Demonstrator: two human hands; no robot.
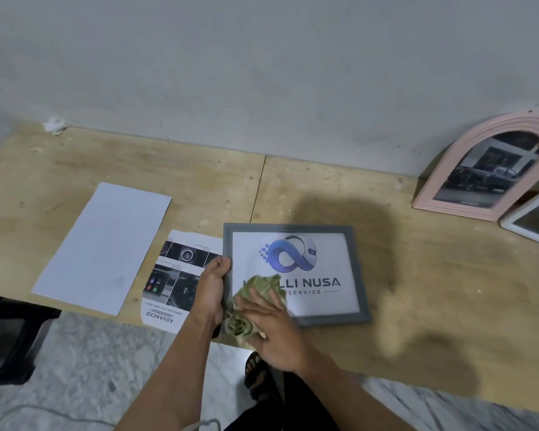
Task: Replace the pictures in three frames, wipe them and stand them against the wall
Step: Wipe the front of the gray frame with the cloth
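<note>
A grey rectangular frame [353, 269] lies flat on the wooden table [417, 290], showing a blue logo picture with lettering. My left hand [212, 286] grips the frame's left edge. My right hand [271, 325] presses a crumpled green cloth [255, 297] onto the frame's lower left corner, covering part of the lettering. A pink arched frame [448, 188] with a dark photo leans against the wall at the right. The corner of a white frame [517, 223] stands beside it at the right edge.
A blank white sheet [103, 247] and a printed leaflet [171, 284] lie left of the grey frame. A dark chair [10, 340] stands at the lower left. The table's front edge runs close to my body; marble floor lies below.
</note>
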